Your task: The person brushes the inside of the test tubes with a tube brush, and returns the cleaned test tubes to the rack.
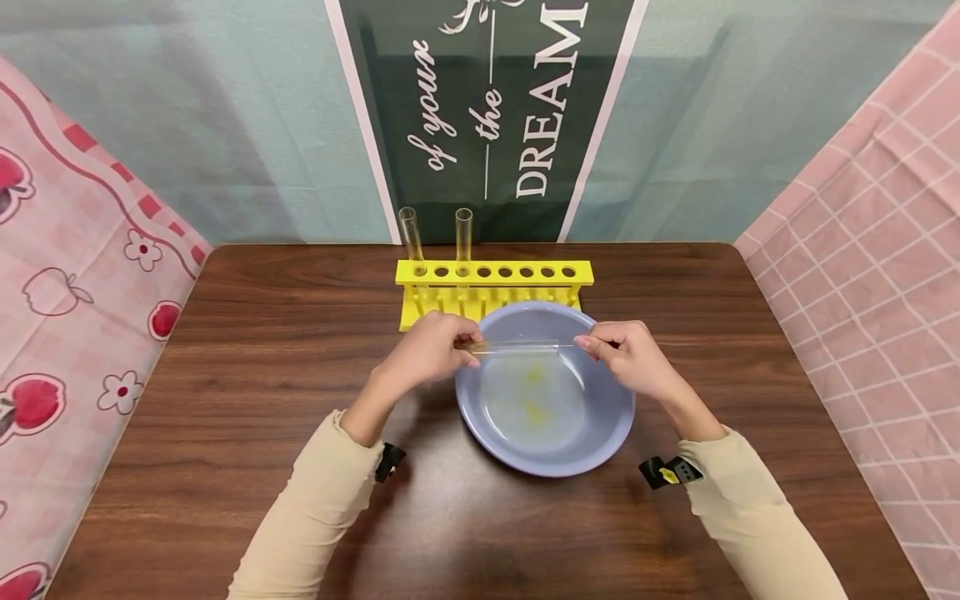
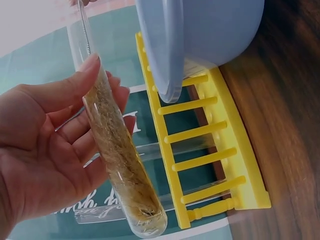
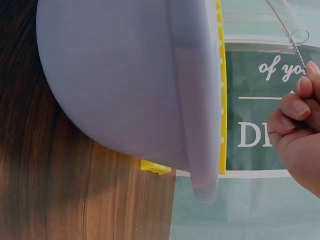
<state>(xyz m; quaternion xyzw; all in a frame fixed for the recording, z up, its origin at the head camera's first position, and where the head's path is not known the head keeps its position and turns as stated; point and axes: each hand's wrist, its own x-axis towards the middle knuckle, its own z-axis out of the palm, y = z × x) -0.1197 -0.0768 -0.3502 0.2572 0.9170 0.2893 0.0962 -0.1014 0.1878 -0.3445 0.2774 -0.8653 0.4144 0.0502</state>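
In the head view a clear test tube (image 1: 517, 348) lies sideways above the blue-purple basin (image 1: 467, 408). My left hand (image 1: 433, 346) grips it near its closed end, the thumb across the glass in the left wrist view. Inside the tube sits the brown bristle head (image 2: 122, 160) of a test tube brush, reaching almost to the rounded bottom. The brush's twisted wire handle (image 3: 286, 31) comes out of the mouth. My right hand (image 1: 630, 357) pinches that wire at its far end, right of the tube.
Behind the basin stands a yellow test tube rack (image 1: 495, 273). Two clear tubes, a left one (image 1: 412, 237) and a right one (image 1: 464, 237), stand upright in its left part. Water with yellowish patches appears to lie in the basin. A lettered cloth (image 1: 495, 125) hangs behind the wooden table (image 1: 247, 400).
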